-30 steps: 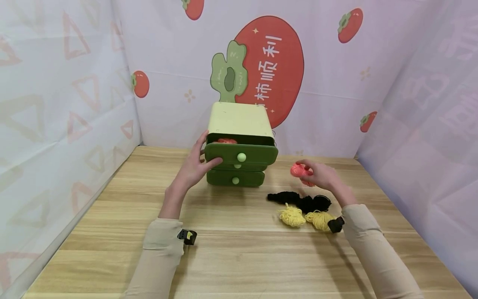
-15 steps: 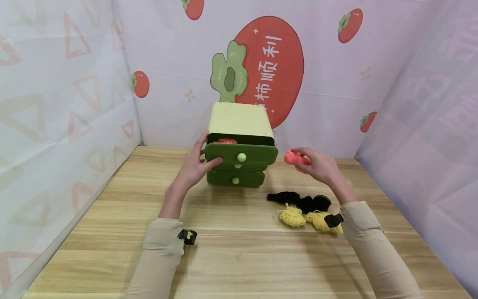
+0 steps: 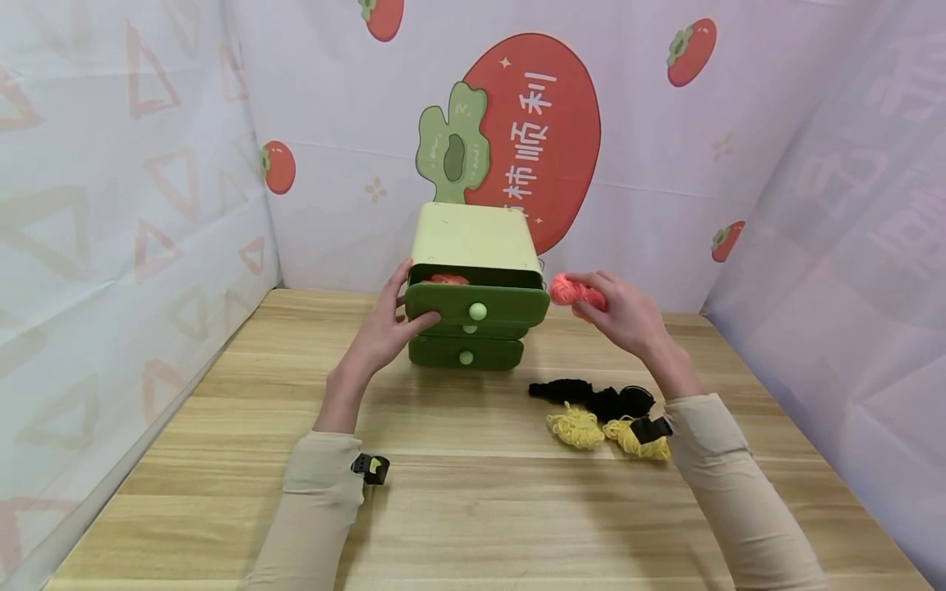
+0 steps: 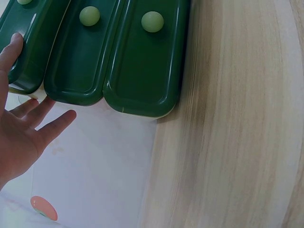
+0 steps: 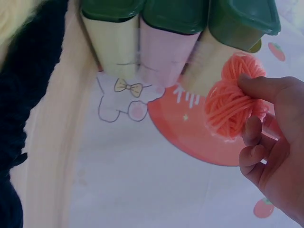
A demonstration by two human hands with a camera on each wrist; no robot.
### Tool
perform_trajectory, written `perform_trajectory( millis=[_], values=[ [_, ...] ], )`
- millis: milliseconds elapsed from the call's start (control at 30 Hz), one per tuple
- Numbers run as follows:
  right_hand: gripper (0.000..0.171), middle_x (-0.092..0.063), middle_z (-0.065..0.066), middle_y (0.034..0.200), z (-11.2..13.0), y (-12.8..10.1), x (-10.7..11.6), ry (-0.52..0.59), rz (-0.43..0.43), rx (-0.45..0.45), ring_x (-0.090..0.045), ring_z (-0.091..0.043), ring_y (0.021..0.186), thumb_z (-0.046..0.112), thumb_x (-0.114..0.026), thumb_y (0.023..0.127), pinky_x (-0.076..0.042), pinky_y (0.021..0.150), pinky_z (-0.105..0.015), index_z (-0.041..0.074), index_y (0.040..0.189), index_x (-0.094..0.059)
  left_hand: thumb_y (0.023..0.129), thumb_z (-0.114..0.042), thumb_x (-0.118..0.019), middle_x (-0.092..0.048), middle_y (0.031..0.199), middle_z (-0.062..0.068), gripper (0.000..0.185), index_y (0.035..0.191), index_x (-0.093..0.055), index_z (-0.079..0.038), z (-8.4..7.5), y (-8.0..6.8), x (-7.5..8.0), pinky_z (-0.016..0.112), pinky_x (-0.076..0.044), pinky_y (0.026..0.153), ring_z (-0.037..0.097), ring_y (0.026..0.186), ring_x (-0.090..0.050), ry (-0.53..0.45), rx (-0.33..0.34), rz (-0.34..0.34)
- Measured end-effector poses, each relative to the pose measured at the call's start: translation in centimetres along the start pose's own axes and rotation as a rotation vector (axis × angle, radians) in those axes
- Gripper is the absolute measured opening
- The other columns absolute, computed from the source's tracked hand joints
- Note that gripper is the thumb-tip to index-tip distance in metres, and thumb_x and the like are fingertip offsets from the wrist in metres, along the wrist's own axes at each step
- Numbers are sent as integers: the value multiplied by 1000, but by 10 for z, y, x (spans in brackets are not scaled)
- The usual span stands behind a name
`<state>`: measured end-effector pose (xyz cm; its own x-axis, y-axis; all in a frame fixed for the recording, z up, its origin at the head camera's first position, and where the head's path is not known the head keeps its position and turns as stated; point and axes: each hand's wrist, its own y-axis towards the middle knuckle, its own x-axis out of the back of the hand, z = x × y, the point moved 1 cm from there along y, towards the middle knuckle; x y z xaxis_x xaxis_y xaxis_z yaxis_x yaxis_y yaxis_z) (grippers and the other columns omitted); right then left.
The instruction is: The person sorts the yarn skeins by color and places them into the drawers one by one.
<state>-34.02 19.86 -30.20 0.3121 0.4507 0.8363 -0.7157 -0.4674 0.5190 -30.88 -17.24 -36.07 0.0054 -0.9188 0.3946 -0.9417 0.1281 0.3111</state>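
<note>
A green cabinet [image 3: 473, 238] with three drawers stands at the back of the table. Its top drawer [image 3: 476, 304] is pulled out, and pink yarn [image 3: 446, 279] lies inside. My left hand [image 3: 386, 328] rests against the drawer's left end, thumb [image 4: 13, 45] on the front and fingers straight along the side. Just off the drawer's right end, my right hand [image 3: 602, 305] pinches a pink yarn ball [image 3: 567, 290] in the air. In the right wrist view the ball [image 5: 235, 102] sits between thumb and fingers [image 5: 251, 154], beside the drawer ends.
Black yarn [image 3: 599, 400] and two yellow yarn bundles [image 3: 576, 428] [image 3: 634, 439] lie on the wooden table [image 3: 473, 509] near my right forearm. Printed cloth walls [image 3: 111, 205] close in the left, back and right sides. The two lower drawers [image 3: 466, 355] are shut.
My right hand has carried the pink yarn ball up and to the left, from above the table to the right end of the top drawer. The left hand has not moved.
</note>
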Motion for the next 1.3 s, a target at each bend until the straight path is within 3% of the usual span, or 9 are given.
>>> perform_trajectory(
  millis=[333,533,833,1000,1300],
  values=[
    [39,-62,-4,94,22,17,9,13,-127,69,-35,-14,60,16,-71,91,-29,48,-30,20,129,-66,87,-51,-72,-14,166,0,94,155,-7,-51,0,-1,2,55,-34,115,39,144,-36,8,12,-1],
    [39,-64,-4,97,36,26,12,16,-154,97,-36,-14,60,16,-73,90,-29,51,-30,21,129,-67,87,-51,-72,-15,166,-1,94,154,-7,-54,1,-1,3,56,-34,115,39,144,-36,11,11,-2],
    [37,-65,-1,105,63,44,8,-7,-135,172,-48,-14,60,19,-71,92,-38,53,-30,24,128,-67,85,-55,-72,-16,165,1,93,152,-8,-57,3,-1,4,56,-36,114,38,143,-38,7,13,-7],
    [35,-65,-2,101,76,52,1,-13,-125,210,-56,-16,65,18,-70,93,-44,55,-32,23,127,-68,85,-54,-72,-16,165,1,93,152,-8,-55,4,0,4,57,-36,114,39,142,-38,4,7,-7],
    [32,-67,-3,108,88,58,-6,-33,-55,236,-52,-15,59,14,-64,94,-42,53,-31,19,126,-68,85,-56,-72,-16,166,-1,93,152,-8,-56,4,1,1,57,-36,114,38,142,-38,12,8,2]
  ],
)
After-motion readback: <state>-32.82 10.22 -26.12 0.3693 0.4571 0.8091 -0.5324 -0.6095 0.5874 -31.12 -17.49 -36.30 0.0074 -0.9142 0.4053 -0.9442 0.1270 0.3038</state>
